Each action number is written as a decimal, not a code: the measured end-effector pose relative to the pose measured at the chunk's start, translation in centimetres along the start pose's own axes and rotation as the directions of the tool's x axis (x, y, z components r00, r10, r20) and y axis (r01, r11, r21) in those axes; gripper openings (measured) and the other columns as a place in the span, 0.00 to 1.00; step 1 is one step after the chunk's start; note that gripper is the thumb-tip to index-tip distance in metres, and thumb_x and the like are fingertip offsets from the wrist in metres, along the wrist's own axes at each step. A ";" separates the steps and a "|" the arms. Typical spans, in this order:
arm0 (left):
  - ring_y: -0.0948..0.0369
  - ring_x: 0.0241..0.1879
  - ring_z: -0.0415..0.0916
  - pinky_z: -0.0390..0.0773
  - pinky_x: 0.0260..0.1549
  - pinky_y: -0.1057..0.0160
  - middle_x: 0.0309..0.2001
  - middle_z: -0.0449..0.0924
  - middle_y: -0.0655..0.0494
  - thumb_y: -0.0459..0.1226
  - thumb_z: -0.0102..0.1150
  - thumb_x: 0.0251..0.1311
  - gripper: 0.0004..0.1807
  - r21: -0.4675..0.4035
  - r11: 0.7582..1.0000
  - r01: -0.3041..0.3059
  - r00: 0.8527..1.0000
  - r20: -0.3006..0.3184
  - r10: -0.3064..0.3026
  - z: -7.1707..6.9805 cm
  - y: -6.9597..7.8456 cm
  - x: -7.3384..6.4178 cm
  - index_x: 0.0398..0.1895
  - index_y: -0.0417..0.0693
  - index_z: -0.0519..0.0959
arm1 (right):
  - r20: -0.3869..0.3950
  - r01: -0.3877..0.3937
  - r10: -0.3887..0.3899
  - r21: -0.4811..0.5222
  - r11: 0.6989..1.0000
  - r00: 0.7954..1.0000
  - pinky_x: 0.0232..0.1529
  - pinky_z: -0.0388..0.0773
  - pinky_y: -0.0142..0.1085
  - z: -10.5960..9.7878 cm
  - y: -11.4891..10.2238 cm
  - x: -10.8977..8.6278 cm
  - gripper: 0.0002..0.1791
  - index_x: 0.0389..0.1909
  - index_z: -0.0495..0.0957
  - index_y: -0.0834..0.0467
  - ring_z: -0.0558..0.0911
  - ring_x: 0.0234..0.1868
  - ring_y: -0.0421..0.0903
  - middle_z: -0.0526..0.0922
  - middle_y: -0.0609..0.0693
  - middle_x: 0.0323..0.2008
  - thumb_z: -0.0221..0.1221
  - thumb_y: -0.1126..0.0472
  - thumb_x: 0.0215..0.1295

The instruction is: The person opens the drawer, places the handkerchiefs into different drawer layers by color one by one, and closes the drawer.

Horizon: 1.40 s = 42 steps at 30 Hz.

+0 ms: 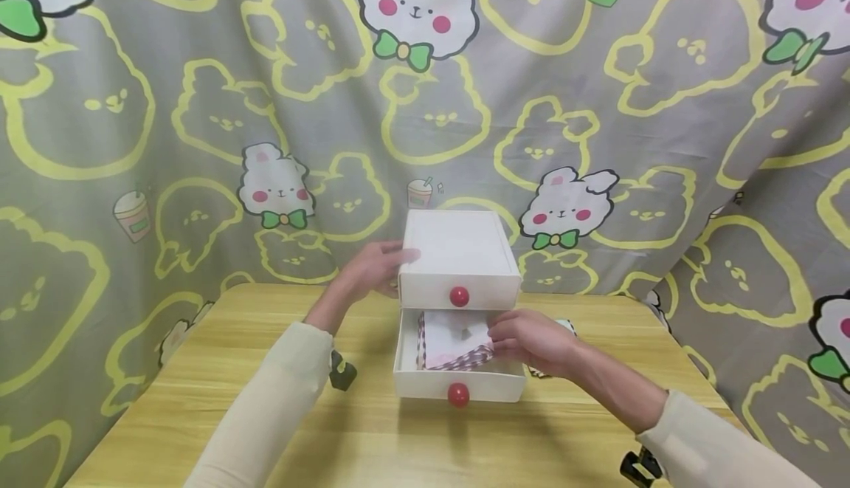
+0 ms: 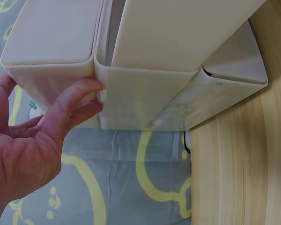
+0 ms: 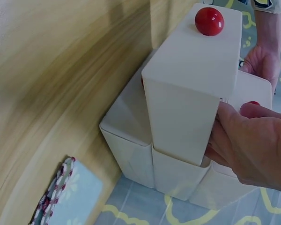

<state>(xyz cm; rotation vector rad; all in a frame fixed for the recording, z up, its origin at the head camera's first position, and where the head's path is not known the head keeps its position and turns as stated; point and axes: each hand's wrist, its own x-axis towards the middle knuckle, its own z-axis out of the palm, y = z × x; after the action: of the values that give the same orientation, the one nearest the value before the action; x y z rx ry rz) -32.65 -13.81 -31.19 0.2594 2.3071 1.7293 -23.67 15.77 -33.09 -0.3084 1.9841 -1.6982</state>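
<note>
A white drawer cabinet [image 1: 458, 241] with red knobs stands on the table, its middle drawer [image 1: 458, 385] pulled out. Inside that drawer lies a folded handkerchief [image 1: 454, 337], pale with a dark checkered hem. My right hand [image 1: 538, 340] reaches over the drawer's right side and pinches the handkerchief near its right corner; in the right wrist view the fingertips are hidden behind the drawer wall. With the left hand [image 1: 375, 270] I grip the cabinet's upper left side, thumb over the top edge and fingers [image 2: 82, 91] against the side wall.
Right of the cabinet, partly behind my right forearm, another folded cloth [image 3: 75, 192], light blue with a checkered edge, lies on the wooden table [image 1: 265, 370]. A patterned curtain [image 1: 332, 104] hangs close behind the cabinet and along both sides.
</note>
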 end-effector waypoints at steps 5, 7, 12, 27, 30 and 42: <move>0.41 0.64 0.76 0.89 0.45 0.48 0.64 0.78 0.40 0.53 0.62 0.67 0.41 0.018 1.000 0.007 1.000 -0.007 -0.006 0.0 0.0 0.0 0.78 0.49 0.62 | 0.007 0.008 -0.007 -0.036 0.999 1.000 0.62 0.82 0.42 -0.4 -0.5 -1.0 0.25 0.61 0.65 0.82 0.82 0.52 0.50 0.75 0.70 0.57 0.53 0.67 0.72; 0.42 0.64 0.76 0.89 0.45 0.48 0.64 0.78 0.40 0.54 0.62 0.67 0.41 0.020 1.000 0.011 1.000 -0.010 -0.011 0.0 0.1 0.1 0.78 0.49 0.61 | -0.005 -0.001 0.001 -0.051 0.999 1.000 0.64 0.80 0.44 -0.6 -0.6 -1.4 0.28 0.64 0.62 0.81 0.82 0.56 0.55 0.72 0.72 0.61 0.53 0.66 0.72; 0.42 0.64 0.76 0.89 0.45 0.48 0.64 0.77 0.40 0.54 0.63 0.67 0.42 0.014 1.000 0.021 1.000 -0.015 -0.020 0.0 0.0 0.1 0.78 0.49 0.61 | -0.021 -0.014 0.013 -0.034 0.999 1.000 0.66 0.77 0.47 -0.9 -0.8 -2.1 0.38 0.73 0.49 0.79 0.75 0.67 0.64 0.61 0.77 0.70 0.54 0.65 0.72; 0.42 0.65 0.75 0.89 0.44 0.49 0.65 0.77 0.40 0.55 0.63 0.66 0.43 0.022 0.999 0.040 0.999 -0.022 -0.040 0.1 0.1 0.2 0.78 0.49 0.60 | 0.021 0.103 -0.103 0.012 0.995 0.994 0.60 0.83 0.41 2.4 -1.6 -3.8 0.25 0.62 0.70 0.76 0.85 0.50 0.50 0.83 0.60 0.49 0.58 0.62 0.72; 0.42 0.64 0.76 0.89 0.44 0.49 0.64 0.78 0.40 0.55 0.63 0.66 0.42 0.024 0.999 0.036 0.999 -0.022 -0.036 0.0 0.1 0.3 0.78 0.49 0.61 | 0.040 0.069 -0.070 0.032 0.997 0.997 0.58 0.85 0.43 3.3 -1.3 -4.0 0.22 0.58 0.74 0.75 0.86 0.48 0.51 0.84 0.61 0.46 0.56 0.61 0.73; 0.43 0.61 0.78 0.89 0.43 0.49 0.62 0.79 0.40 0.54 0.62 0.67 0.41 0.024 0.999 0.025 1.000 -0.013 -0.025 -0.1 -0.1 0.3 0.78 0.49 0.61 | 0.184 -0.106 0.108 -0.022 0.994 0.977 0.43 0.90 0.45 4.3 1.8 -3.7 0.19 0.41 0.81 0.72 0.89 0.31 0.46 0.89 0.58 0.32 0.57 0.56 0.70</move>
<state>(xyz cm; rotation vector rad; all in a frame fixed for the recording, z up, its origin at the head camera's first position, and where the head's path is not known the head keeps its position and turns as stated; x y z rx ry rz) -33.00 -13.89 -31.31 0.2240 2.3315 1.6968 -18.06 14.20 -34.34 -0.3439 1.8428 -1.5329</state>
